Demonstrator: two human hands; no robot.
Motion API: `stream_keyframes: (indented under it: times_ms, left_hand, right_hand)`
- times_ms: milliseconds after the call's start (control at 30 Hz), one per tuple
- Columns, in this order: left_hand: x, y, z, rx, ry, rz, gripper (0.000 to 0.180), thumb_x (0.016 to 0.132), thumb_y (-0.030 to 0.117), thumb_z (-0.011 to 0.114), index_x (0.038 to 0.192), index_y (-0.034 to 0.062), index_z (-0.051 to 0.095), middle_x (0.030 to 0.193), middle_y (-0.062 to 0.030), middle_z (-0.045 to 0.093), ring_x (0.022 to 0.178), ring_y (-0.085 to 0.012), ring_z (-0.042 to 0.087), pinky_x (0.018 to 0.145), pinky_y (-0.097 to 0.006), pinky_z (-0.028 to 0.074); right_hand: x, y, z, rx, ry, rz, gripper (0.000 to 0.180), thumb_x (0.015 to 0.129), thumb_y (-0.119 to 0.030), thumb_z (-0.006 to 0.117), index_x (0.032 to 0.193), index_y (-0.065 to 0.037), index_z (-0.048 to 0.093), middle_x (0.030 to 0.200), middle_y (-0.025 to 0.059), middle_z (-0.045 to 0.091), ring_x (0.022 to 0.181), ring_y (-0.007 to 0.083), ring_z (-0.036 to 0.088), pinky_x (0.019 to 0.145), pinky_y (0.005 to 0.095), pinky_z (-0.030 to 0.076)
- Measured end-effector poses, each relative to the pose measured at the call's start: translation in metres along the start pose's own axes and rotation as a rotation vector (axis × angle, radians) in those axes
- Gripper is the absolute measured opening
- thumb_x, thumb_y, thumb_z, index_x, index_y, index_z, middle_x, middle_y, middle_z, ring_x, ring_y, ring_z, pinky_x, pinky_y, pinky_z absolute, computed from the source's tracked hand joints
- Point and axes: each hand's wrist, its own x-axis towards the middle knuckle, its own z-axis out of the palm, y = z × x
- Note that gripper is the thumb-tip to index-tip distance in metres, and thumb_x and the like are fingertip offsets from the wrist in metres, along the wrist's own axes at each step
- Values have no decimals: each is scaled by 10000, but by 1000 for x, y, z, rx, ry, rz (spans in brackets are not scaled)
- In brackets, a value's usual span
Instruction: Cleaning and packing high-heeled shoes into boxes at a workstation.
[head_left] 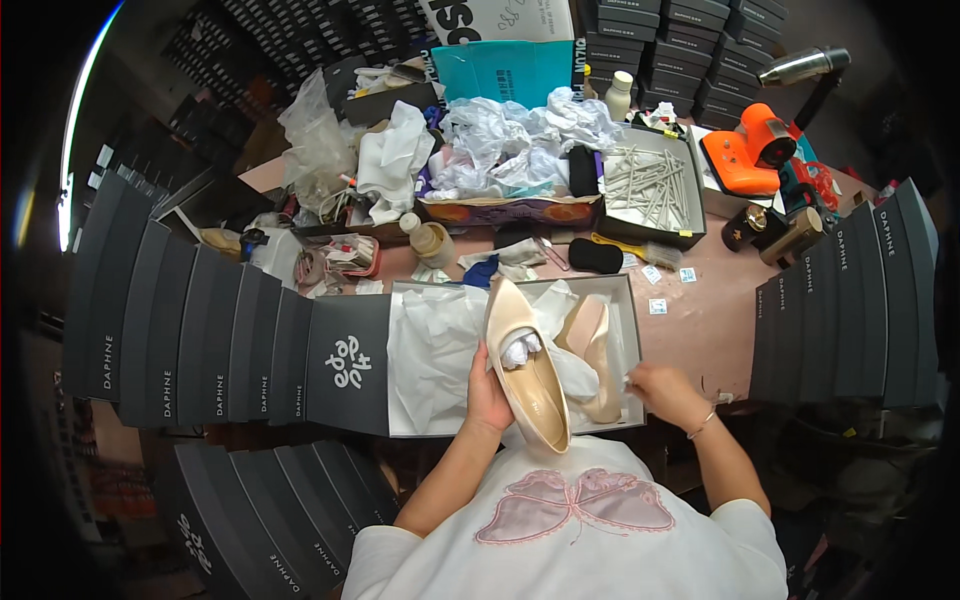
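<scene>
My left hand (487,397) is closed around a beige pointed pump (545,405), holding it up over an open shoebox (629,320). A wad of white paper (519,348) is stuffed toward the toe of this shoe. Inside the box, on the right, its beige mate (596,358) lies on its side against white paper. White tissue paper (432,345) covers the box's left part. By the box's right edge, my right hand (668,394) has its fingers pinched together. A small whitish bit shows at the fingertips, too small to name.
Dark grey shoeboxes (205,325) stand in rows at left and right (850,300). Behind the open box are a bottle (428,240), a brush (655,252), a carton of crumpled paper (515,208), a box of pale sticks (648,190) and an orange device (742,165).
</scene>
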Motion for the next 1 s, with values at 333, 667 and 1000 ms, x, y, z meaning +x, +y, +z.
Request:
stream_keyframes:
  times_ms: [333, 667, 1000]
  left_hand:
    - [-4, -20, 23, 52, 86, 38, 667, 933, 599, 383, 1355, 85, 420, 1309, -136, 502, 1204, -289, 495, 1025, -461, 405]
    - [-30, -46, 46, 142, 216, 92, 545, 985, 451, 346, 1378, 75, 369, 1383, -124, 431, 1285, -284, 414, 1083, -450, 329]
    - [-24, -40, 28, 125, 193, 72, 543, 974, 472, 409, 1349, 79, 394, 1326, -115, 482, 1235, -259, 461, 1056, -427, 366]
  right_hand:
    - [101, -73, -61, -9, 219, -371, 336, 736, -193, 714, 1029, -73, 600, 882, 91, 585, 823, 299, 602, 725, 396, 462]
    - [109, -73, 42, -127, 290, -320, 429, 742, -165, 632, 1137, -50, 510, 762, 78, 587, 648, 244, 619, 605, 358, 482]
    - [84, -79, 17, 165, 234, -187, 178, 778, -184, 629, 886, -50, 584, 830, 123, 595, 730, 312, 621, 632, 409, 497]
